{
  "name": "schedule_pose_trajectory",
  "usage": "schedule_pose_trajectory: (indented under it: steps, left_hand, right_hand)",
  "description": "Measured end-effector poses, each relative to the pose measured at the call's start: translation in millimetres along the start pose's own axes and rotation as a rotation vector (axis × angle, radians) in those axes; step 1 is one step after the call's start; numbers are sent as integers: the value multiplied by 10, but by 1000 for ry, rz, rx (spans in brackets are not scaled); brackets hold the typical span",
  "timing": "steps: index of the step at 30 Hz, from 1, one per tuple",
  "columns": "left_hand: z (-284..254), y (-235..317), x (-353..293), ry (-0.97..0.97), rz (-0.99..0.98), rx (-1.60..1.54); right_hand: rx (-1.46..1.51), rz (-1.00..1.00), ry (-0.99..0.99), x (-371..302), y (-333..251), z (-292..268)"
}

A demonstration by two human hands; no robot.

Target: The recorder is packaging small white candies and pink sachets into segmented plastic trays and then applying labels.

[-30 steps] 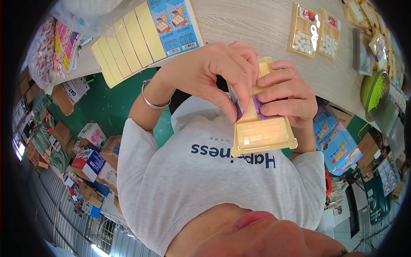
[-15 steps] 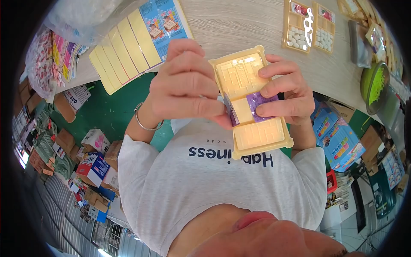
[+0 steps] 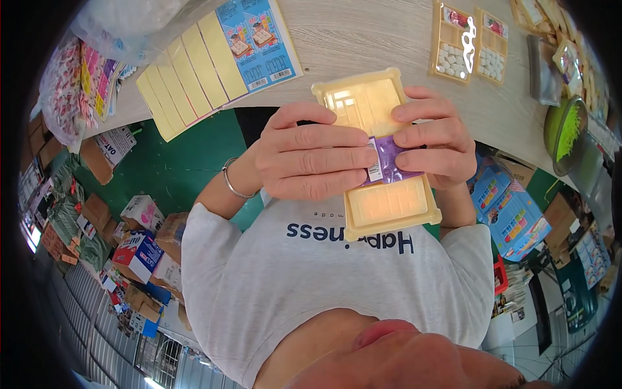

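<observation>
Between both hands, above the table's near edge, a cream plastic tray point(image 3: 389, 200) is held with its moulded brick-patterned side up. A purple sticker label point(image 3: 390, 159) with a white barcode end crosses its middle. My left hand point(image 3: 317, 152) lies with its fingers together across the tray's left side, fingertips pressing on the barcode end; its thumb is hidden. Gripping the right edge, my right hand point(image 3: 437, 133) rests its fingertips on the tray and label, its thumb out of sight behind.
A sheet of cream backing with blue stickers point(image 3: 262, 45) lies at the table's left, by clear plastic bags point(image 3: 126, 26). Two filled trays point(image 3: 452, 42) with white pieces lie at the far right. A bowl of green shreds point(image 3: 569, 133) stands right; boxes point(image 3: 139, 253) crowd the lower left.
The label's loose left flap now lies flat against the tray. My left hand has come down and right, from raised and curled to laid across the tray.
</observation>
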State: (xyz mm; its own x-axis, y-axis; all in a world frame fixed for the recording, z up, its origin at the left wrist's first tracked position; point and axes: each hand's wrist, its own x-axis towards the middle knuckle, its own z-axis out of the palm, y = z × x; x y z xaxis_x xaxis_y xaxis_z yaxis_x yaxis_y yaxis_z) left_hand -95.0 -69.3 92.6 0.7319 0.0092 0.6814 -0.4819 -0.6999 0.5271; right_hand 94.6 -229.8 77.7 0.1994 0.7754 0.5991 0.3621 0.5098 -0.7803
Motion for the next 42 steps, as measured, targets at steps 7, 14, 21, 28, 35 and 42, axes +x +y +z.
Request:
schedule_pose_trajectory:
  steps: [7,14,21,28,35,42]
  left_hand:
    - [129,-178,195,-13,-76,23]
    - [607,-683,510,24,-796,-409]
    - [1702,-1445,1249,-61,-653,88]
    - [1808,-1179,984,-386,-566,606]
    - [925,-872,269,-73,-711,457]
    - [-345,-830,-1135,-80,-1096,1025]
  right_hand:
    - [-249,4,14,84,49,16]
    - [-254,485,165,37,211,-386]
    - [-1112,474,636,531,1332,-3184]
    - [-1773,1203,398,848,1662,-5221]
    - [-829,208,-11,1240,1039,-1311]
    - [-376,125,-771,1353,1225,800]
